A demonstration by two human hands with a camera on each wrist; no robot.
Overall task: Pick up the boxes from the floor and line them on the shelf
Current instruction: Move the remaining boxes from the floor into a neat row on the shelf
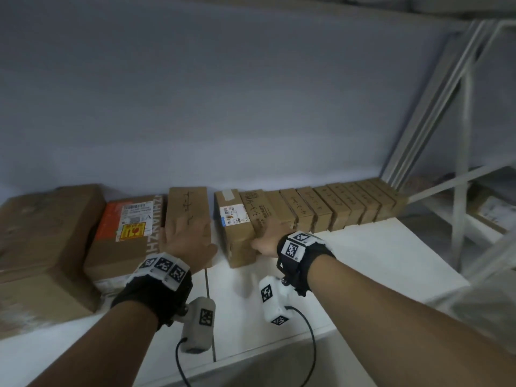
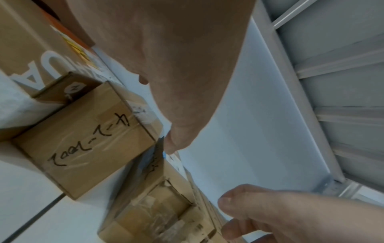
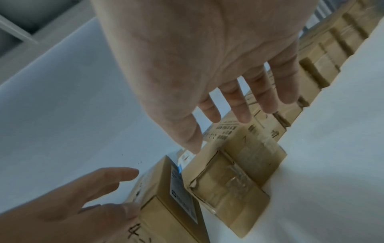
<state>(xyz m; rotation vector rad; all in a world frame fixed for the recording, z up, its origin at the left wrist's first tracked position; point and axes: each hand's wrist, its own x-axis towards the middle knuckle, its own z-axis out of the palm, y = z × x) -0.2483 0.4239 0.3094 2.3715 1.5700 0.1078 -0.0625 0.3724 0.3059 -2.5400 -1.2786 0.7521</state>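
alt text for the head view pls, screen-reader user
Two forearms wearing marker-tagged wrist rigs reach onto a white shelf: the left hand lies flat on a handwritten-marked box, and the right hand touches the near end of a row of small cardboard boxes along the wall. Larger cartons sit at left, including an orange-labelled carton.

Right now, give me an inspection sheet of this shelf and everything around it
Surface: white shelf, seam near front.
Job's things: row of small boxes against wall; handwritten box apart, left of labelled box.
Clutter: orange-labelled carton, large carton.
Grippers: left hand flat on handwritten box; right hand open at row's near end.
Cables: black wrist-camera cable.
Surroundings: grey wall, metal frame.
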